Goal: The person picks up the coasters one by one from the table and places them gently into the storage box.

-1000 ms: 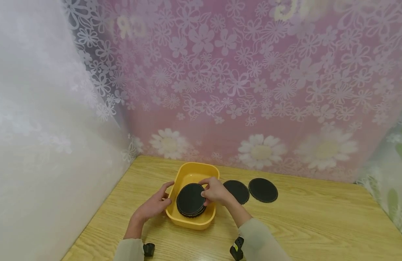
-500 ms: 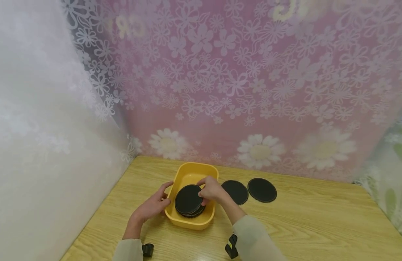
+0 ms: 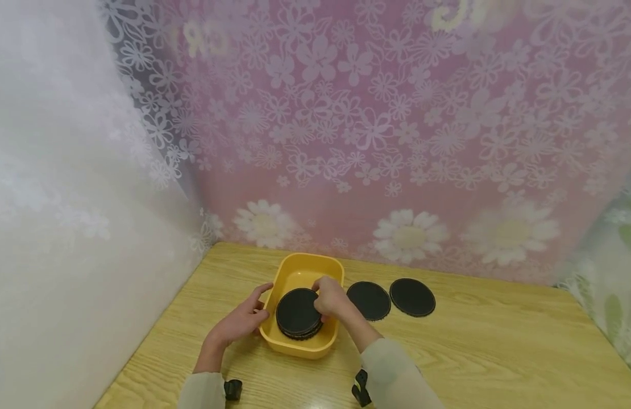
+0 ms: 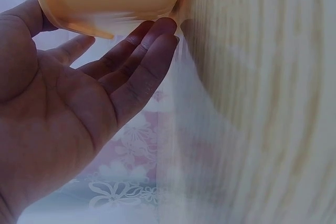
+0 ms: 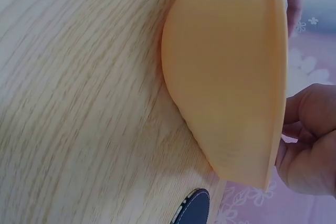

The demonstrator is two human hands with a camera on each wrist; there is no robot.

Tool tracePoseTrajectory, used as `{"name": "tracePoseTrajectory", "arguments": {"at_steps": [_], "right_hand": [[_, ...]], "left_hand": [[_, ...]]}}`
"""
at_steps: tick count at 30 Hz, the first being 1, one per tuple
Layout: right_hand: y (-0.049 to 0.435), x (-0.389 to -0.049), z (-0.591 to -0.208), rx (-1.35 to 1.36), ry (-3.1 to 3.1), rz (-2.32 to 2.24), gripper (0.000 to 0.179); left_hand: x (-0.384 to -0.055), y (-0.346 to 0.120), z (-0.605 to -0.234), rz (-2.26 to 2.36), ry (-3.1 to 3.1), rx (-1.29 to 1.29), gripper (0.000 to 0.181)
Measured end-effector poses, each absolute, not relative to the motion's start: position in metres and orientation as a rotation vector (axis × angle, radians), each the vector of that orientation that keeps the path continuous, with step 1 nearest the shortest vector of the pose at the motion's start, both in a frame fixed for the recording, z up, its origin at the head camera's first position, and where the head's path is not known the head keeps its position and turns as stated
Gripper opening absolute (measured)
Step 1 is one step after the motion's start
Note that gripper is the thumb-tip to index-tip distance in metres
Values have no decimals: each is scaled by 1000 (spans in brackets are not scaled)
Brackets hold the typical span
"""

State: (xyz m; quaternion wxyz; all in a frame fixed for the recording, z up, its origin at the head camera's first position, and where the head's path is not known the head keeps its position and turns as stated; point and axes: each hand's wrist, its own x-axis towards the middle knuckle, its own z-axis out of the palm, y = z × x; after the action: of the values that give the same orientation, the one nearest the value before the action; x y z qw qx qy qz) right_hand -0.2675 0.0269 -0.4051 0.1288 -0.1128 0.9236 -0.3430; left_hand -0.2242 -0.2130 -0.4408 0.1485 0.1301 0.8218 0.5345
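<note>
A yellow plastic tub [image 3: 297, 349] stands on the table, holding a stack of round black coasters [image 3: 297, 311]. At the tub's left side, my left hand [image 3: 240, 322] grips the rim; in the left wrist view its thumb reaches over the edge and its fingers lie along the outer wall. My right hand [image 3: 332, 297] reaches inside and pinches the right edge of the coaster stack. Its fingertips are partly hidden in the head view, and the tub wall [image 5: 226, 77] covers them in the right wrist view. How many coasters it pinches I cannot tell.
Two more black coasters lie flat right of the tub: a nearer one [image 3: 369, 301] partly behind my right wrist, and a farther one [image 3: 412, 297]. Wood-grain table [image 3: 489, 346] extends to the right. A pink flowered curtain [image 3: 346, 187] hangs behind, a whitish one [image 3: 85, 227] at left.
My right hand stays at the stack's edge, its fingers shifting slightly and its forearm drawing a little left. The top of the stack tipped slightly, then settled. The left hand has kept its place.
</note>
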Motion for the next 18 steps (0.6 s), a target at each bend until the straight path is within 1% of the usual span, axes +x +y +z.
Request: {"name": "tracePoseTrajectory", "arguments": {"at_steps": [5, 10, 18], "right_hand": [[23, -268, -408, -350, 2766, -893, 37], [20, -267, -408, -337, 2853, -781, 27], [18, -264, -410, -325, 2899, -751, 15]], "left_hand": [[-225, -212, -442, 1531, 2362, 371, 63], [-226, -212, -443, 1527, 2359, 371, 64], [-225, -212, -443, 1511, 2369, 366, 63]]}}
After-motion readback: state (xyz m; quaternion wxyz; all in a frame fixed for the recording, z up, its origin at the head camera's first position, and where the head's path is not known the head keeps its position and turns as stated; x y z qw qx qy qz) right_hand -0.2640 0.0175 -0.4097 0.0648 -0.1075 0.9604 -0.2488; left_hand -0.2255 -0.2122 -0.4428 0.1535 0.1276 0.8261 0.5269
